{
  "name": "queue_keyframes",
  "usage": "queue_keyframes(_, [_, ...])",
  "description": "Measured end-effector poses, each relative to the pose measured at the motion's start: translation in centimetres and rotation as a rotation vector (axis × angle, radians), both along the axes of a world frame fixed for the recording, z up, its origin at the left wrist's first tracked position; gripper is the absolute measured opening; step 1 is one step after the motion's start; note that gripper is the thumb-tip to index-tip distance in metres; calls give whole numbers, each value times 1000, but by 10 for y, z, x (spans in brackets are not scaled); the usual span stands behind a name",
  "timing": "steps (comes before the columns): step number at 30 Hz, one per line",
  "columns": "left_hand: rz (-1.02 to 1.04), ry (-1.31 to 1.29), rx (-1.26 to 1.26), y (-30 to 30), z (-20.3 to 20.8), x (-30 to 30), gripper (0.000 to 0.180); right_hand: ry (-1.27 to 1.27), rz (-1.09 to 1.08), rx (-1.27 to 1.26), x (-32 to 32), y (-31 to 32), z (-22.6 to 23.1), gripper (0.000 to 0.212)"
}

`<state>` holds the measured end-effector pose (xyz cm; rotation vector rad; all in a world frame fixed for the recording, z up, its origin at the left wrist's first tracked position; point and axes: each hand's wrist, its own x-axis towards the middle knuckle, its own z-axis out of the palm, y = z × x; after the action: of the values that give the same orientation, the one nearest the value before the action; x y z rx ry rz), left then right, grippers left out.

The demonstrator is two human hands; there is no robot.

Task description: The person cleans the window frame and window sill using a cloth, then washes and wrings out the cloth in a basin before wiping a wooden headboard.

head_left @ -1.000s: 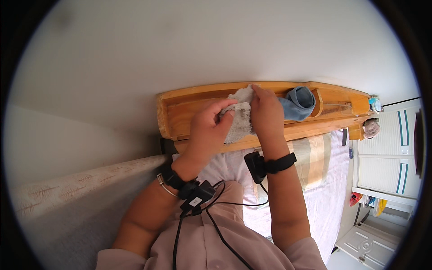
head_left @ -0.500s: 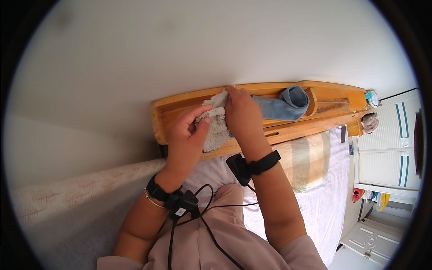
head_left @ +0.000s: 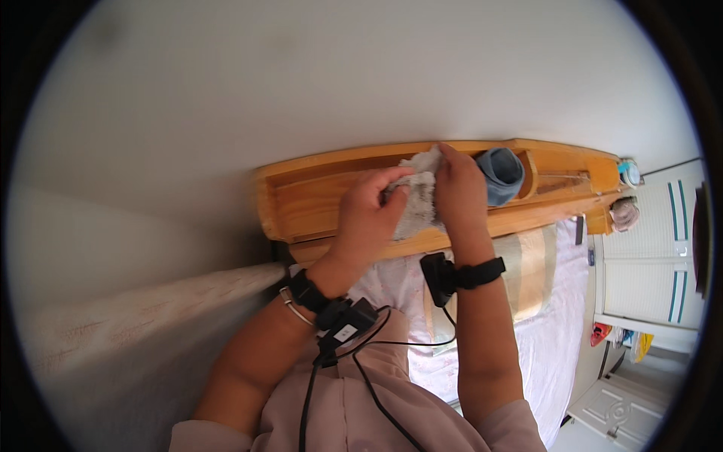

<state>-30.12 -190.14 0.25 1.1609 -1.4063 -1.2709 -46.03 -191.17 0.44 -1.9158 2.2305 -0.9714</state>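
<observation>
A fluffy white-grey cloth (head_left: 418, 197) is bunched between my two hands over the wooden headboard shelf (head_left: 305, 211). My left hand (head_left: 369, 212) grips the cloth's left side, thumb and fingers curled onto it. At its right side my right hand (head_left: 461, 188) is closed on the upper edge, with the fingertips partly hidden. Just right of that hand lies a blue-grey cloth (head_left: 503, 181), rolled at its end, inside the shelf's trough. Part of it is hidden behind my right hand.
A wooden divider (head_left: 529, 173) stands right of the blue-grey cloth. Below the shelf is a bed with a striped pillow (head_left: 523, 275). Black cables (head_left: 384, 354) hang from the wrist devices across my lap. A small fan (head_left: 623, 215) and white cupboard (head_left: 655, 264) are at right.
Both hands have moved right along the shelf with the fluffy cloth between them. The left part of the trough is uncovered, and less of the blue-grey cloth shows.
</observation>
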Motion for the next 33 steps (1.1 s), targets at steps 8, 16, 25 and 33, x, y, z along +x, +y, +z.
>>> queue_keyframes(8, [-57,8,-45,32,34,80,23,-162,201,-50,61,29,37,22])
queue_keyframes(16, [340,-4,-109,-7,-13,172,21,-349,414,-73,172,4,25,16])
queue_keyframes(25, [156,-442,-302,25,-7,173,18,-309,462,244,181,59,-4,8])
queue_keyframes(33, [150,-267,-114,64,-29,171,21,-571,349,119,142,87,10,18])
